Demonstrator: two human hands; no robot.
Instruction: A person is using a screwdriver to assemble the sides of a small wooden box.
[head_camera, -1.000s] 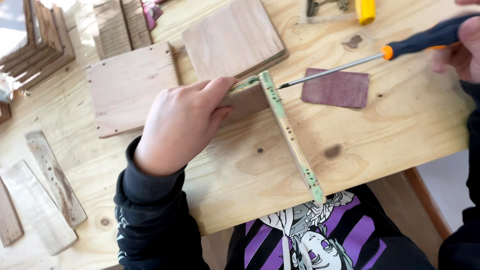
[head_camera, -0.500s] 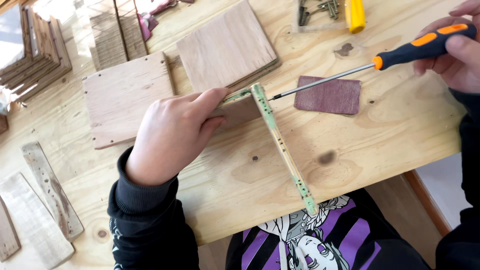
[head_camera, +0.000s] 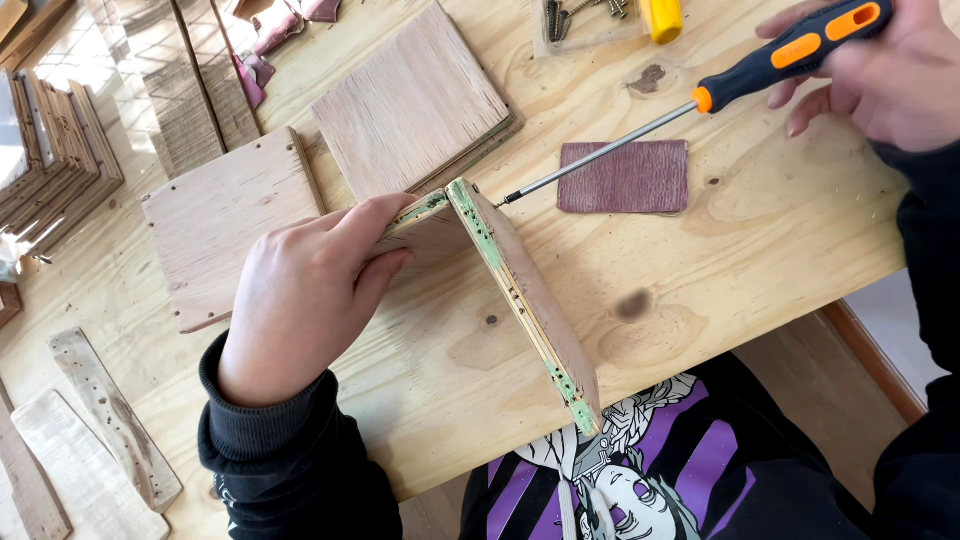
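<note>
**Board joint held, screwdriver at its corner**

The board joint (head_camera: 520, 290), two plywood pieces met at a corner with green-stained edges dotted by small holes, stands on the bench (head_camera: 700, 270) near its front edge. It is pressed by the left hand (head_camera: 300, 300), fingers closed over one piece. An orange-and-black screwdriver (head_camera: 700, 95) is gripped in the right hand (head_camera: 880, 70), its tip touching the corner. A maroon sandpaper sheet (head_camera: 625, 177) lies just beside. Screws (head_camera: 575, 15) in a clear tray are cut off at the top edge.
</note>
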